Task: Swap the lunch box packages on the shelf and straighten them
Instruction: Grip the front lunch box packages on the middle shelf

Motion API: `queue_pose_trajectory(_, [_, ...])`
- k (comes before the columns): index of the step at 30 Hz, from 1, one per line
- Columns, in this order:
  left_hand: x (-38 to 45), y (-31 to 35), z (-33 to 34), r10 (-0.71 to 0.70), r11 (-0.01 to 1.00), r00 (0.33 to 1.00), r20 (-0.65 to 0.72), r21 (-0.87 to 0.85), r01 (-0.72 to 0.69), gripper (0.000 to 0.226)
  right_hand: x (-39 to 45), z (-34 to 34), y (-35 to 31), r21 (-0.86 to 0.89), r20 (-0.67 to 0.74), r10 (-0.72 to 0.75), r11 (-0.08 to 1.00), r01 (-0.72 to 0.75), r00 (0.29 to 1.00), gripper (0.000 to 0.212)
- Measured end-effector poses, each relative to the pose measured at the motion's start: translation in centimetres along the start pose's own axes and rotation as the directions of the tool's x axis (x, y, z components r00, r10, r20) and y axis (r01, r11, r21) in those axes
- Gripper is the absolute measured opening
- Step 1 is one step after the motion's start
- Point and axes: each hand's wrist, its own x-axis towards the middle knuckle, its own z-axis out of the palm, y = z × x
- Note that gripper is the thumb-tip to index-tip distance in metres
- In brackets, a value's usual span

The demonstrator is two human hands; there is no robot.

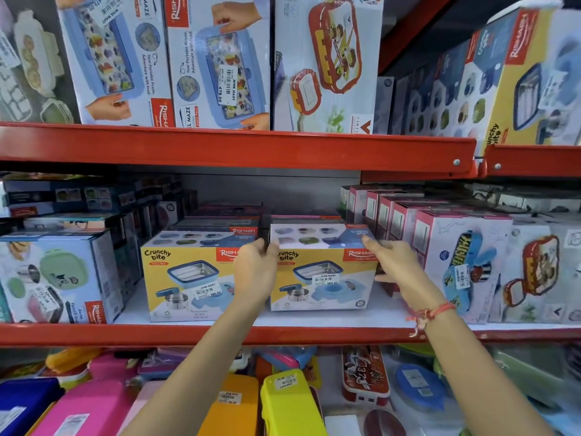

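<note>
Two yellow and white Crunchy Bite lunch box packages stand side by side on the middle shelf (314,320). My left hand (256,272) grips the left side of the right package (323,278), and my right hand (397,265) holds its right side, fingers over the top corner. The left package (185,278) stands free, its front slightly turned. More of the same boxes are stacked behind both.
Pink-topped boxes (465,262) crowd close on the right, a green lunch box package (53,278) on the left. Red shelf edges (235,146) run above and below. Loose coloured plastic lunch boxes (289,401) fill the lower shelf. Larger boxes (217,61) stand on the top shelf.
</note>
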Motion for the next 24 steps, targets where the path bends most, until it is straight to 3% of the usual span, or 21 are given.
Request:
queue_pose_trajectory(3, [-0.4, 0.1, -0.3, -0.089, 0.979, 0.992, 0.092, -0.173, 0.104, 0.031, -1.1, -1.5, 0.3, 0.062, -0.001, -0.185, 0.981, 0.185, 0.983, 0.01])
queue_pose_trajectory(6, [-0.4, -0.1, -0.5, -0.131, 0.955, 0.983, 0.127, -0.251, 0.16, 0.053, -2.6, -2.5, 0.7, 0.06, -0.001, -0.322, 0.945, 0.322, 0.947, 0.031])
queue_pose_trajectory(9, [0.1, -1.4, -0.7, -0.188, 0.931, 0.979, 0.077, -0.304, 0.203, 0.068, -3.7, -3.1, 2.0, 0.099, 0.003, -0.378, 0.921, 0.376, 0.926, 0.034])
queue_pose_trajectory(12, [-0.4, -1.6, -0.9, -0.226, 0.922, 0.968, 0.109, -0.298, 0.249, 0.064, -4.1, -3.0, 3.7, 0.081, 0.017, -0.372, 0.926, 0.369, 0.928, 0.037])
queue_pose_trajectory(16, [-1.7, -1.7, -0.7, -0.147, 0.936, 0.953, 0.267, -0.274, 0.221, 0.025, -4.2, -2.9, 5.6, 0.045, 0.019, -0.352, 0.935, 0.351, 0.936, 0.043])
queue_pose_trajectory(19, [-2.1, -2.6, -1.0, -0.088, 0.943, 0.939, 0.331, -0.276, 0.186, 0.016, -3.8, -3.1, 5.6, 0.126, 0.017, -0.297, 0.948, 0.292, 0.955, 0.039])
queue_pose_trajectory(22, [-2.1, -3.9, -1.1, -0.052, 0.977, 0.939, 0.339, -0.176, 0.118, 0.04, -3.3, -2.7, 5.1, 0.279, 0.036, -0.177, 0.947, 0.16, 0.984, 0.037])
queue_pose_trajectory(24, [-2.4, -4.6, -0.9, -0.022, 0.992, 0.945, 0.326, -0.114, 0.062, 0.056, -3.2, -1.9, 5.2, 0.19, 0.034, -0.152, 0.971, 0.142, 0.988, 0.047])
